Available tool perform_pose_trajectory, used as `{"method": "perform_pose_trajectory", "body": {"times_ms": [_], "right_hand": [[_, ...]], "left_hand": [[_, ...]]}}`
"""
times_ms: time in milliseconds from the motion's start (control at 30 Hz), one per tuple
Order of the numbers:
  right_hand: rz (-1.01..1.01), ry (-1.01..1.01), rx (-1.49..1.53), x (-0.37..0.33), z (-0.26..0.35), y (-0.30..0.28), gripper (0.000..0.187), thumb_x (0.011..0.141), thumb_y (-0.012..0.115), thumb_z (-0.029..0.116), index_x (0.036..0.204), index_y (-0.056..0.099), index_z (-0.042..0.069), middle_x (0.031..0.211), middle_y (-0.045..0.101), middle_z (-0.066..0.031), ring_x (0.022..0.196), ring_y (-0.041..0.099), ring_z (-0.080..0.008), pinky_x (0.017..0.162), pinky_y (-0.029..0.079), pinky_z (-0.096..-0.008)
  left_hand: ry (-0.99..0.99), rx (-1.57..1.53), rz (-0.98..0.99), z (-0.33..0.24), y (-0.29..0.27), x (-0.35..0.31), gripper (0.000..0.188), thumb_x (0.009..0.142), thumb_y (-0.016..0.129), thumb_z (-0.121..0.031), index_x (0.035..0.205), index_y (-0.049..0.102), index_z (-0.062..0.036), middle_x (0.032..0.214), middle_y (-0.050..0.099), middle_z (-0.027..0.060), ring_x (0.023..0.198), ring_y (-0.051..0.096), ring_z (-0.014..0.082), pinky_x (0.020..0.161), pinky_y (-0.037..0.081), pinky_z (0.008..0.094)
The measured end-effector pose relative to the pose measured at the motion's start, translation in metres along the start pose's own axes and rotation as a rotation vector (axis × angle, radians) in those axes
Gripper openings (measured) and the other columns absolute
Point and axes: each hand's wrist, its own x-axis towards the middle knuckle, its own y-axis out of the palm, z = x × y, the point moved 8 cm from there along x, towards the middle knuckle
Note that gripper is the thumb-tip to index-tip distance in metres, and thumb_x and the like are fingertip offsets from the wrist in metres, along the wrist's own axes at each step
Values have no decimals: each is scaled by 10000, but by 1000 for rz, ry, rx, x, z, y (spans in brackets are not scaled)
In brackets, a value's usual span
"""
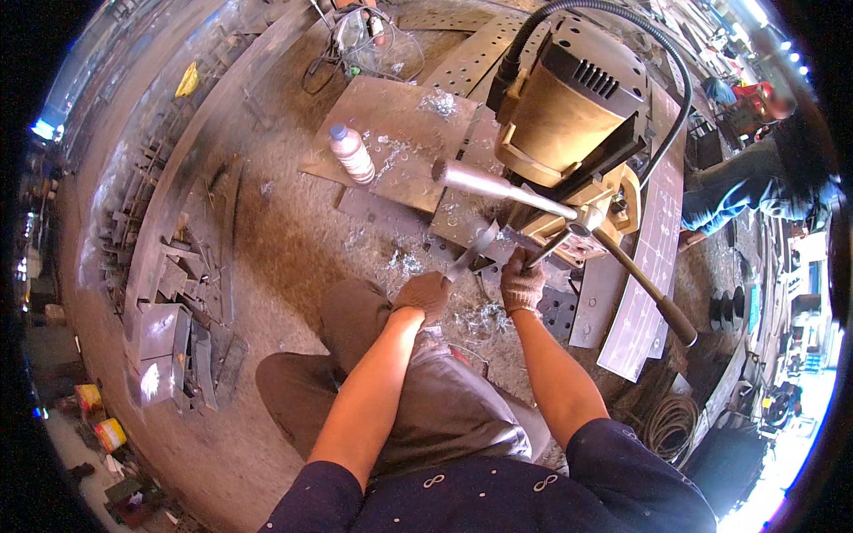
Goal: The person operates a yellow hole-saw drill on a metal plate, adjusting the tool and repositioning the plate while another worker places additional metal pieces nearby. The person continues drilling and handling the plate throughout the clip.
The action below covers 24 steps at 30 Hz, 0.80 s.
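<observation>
Fingers (514, 266) Wrap Bare-Metal Spoke (553, 248) of Yellow-and-Black Drilling Machine (553, 120)

The brown-gloved right hand (522, 284) closes around the spoke; the left hand (425, 296), gloved likewise, appears to pinch a flat grey metal strip (474, 252). Even, unhurried pressure on the spoke would likely serve best, with the strip held clear of anything that turns. Just beyond both hands, the machine stands among brown metal plates (410, 108) and silvery shavings (406, 262), its rounded housing (542, 142) yellow, its slotted cap (606, 55) black.
</observation>
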Motion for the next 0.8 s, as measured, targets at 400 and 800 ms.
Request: {"method": "perform_pose_trajectory", "body": {"times_ms": [400,800], "right_hand": [[-46,-22,-33,-1,7,0,483,1054,607,512,1152,751,61,1009,769,-258,1017,752,-468,879,563,-528],[31,-66,-8,-4,13,-1,462,1063,577,489,1061,728,53,939,747,-229,910,740,-438,821,556,-534]], "left_hand": [[86,-241,-71,-21,-66,58,499,1094,538,-460,1136,729,-1,924,749,254,804,754,401,738,581,535],[-107,-80,448,-1,-95,-4,518,1003,642,-487,971,747,19,824,744,127,620,689,241,539,547,437]]}}
